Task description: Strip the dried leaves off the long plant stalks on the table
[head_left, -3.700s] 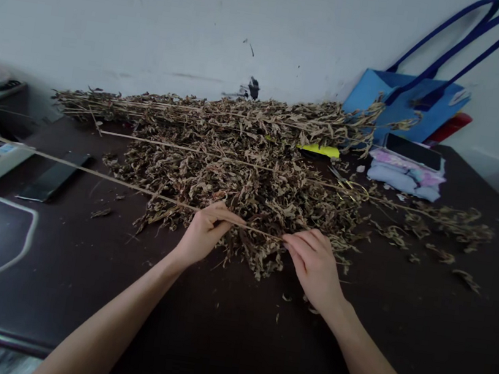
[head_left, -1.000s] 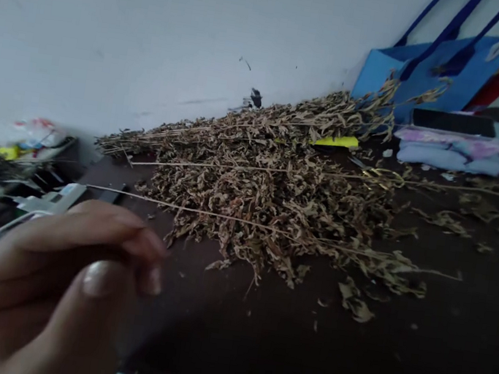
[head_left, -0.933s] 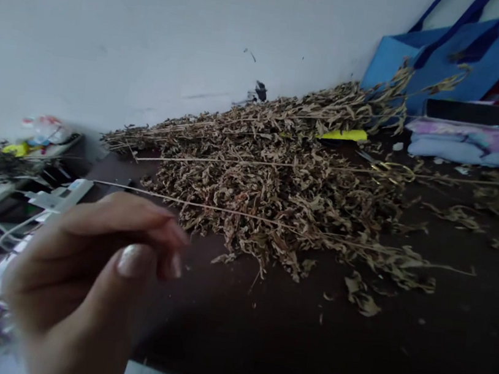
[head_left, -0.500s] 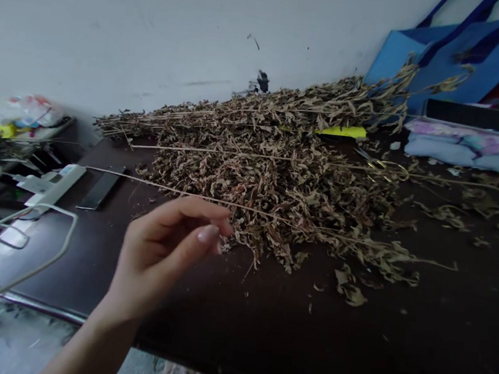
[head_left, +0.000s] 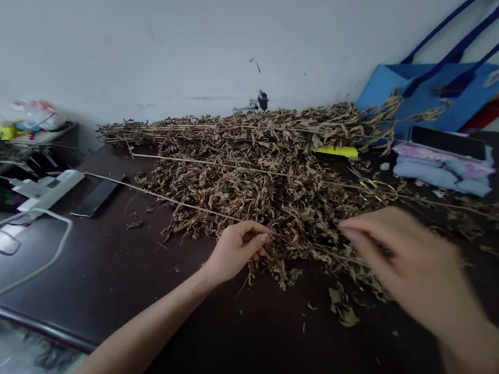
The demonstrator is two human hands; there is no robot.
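A heap of dried leafy stalks (head_left: 250, 181) spreads over the dark table. Along its front edge lies a thin dried plant stem (head_left: 164, 198), bare at its left end and leafy toward the right. My left hand (head_left: 234, 250) is closed at this stem, thumb and fingers pinched around its middle; the exact grip is partly hidden. Over the right end of the heap, my right hand (head_left: 409, 271) is smeared by motion. Its thumb and fingers point left, and what they hold, if anything, cannot be made out.
Scissors (head_left: 376, 189) and a yellow-handled object (head_left: 335, 151) lie by the heap. Back right are a phone (head_left: 448, 142) on folded cloth (head_left: 442, 171) and a blue bag (head_left: 430, 91). At left are a power strip (head_left: 51, 190), a white cable (head_left: 40, 269) and a black flat object (head_left: 98, 195).
My left hand has moved right along the stem and closed at it. My right hand has come into view from the right. The camera view has shifted slightly.
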